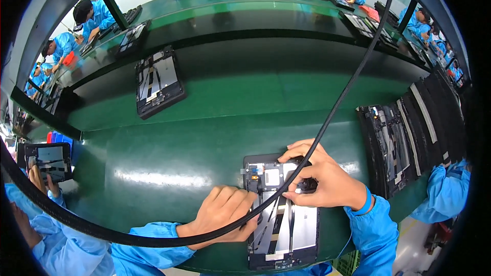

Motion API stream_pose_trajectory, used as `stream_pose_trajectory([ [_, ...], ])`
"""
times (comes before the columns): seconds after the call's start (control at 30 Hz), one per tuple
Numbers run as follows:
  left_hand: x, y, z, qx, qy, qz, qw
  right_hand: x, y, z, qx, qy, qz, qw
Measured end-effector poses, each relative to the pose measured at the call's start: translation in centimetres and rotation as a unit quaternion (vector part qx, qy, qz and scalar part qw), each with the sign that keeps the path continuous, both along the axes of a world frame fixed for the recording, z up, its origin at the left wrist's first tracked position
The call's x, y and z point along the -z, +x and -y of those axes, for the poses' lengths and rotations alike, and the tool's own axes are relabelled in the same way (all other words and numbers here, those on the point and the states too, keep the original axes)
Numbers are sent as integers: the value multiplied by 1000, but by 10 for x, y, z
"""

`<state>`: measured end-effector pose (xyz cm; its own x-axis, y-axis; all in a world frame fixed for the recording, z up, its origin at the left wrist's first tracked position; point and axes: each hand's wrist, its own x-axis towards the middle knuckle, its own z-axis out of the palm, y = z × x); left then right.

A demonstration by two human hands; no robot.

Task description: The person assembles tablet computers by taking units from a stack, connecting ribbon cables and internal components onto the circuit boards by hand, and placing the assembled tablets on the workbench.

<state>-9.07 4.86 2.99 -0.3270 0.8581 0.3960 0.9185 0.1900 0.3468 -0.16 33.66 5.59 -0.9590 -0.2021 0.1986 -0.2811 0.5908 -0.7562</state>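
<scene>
An opened tablet [305, 232] lies upright before me, its inside facing up with a circuit board at the top and pale battery panels below. My left hand [225, 212] rests at its left edge, fingers curled closed, their tips over the inner parts. My right hand [322, 174] reaches over the upper right corner. One finger touches the top rim, while thumb and forefinger bend toward each other above the board. Anything small between the fingers of either hand is hidden. A blue wrist strap [364, 202] circles my right wrist.
A thick black cable [353, 82] arcs across the view, in front of the tablet. Another opened tablet [162, 79] lies on the green bench [153, 143]. At right stands a row of tablets in black padded holders [429, 117]. A neighbour's hands hold a tablet [53, 158] at left.
</scene>
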Motion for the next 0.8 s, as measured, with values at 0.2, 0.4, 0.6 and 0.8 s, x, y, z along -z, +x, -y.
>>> stream_pose_trajectory([
  [0.2, 10, -23, -14, 141, 91, -132, 977, -2, 30, 0, 72, 146, -65, 984],
  [0.4, -1, -28, -34, 176, 9, -26, 984, -1, 47, -7, 128, 143, -97, 977],
  [0.6, -7, 1, -53, 278, -28, 121, 953, 14, 61, -25, 143, 63, -51, 986],
  [0.8, -10, 25, -60, 265, -52, 103, 957, 19, 62, -28, 140, -32, -8, 990],
])
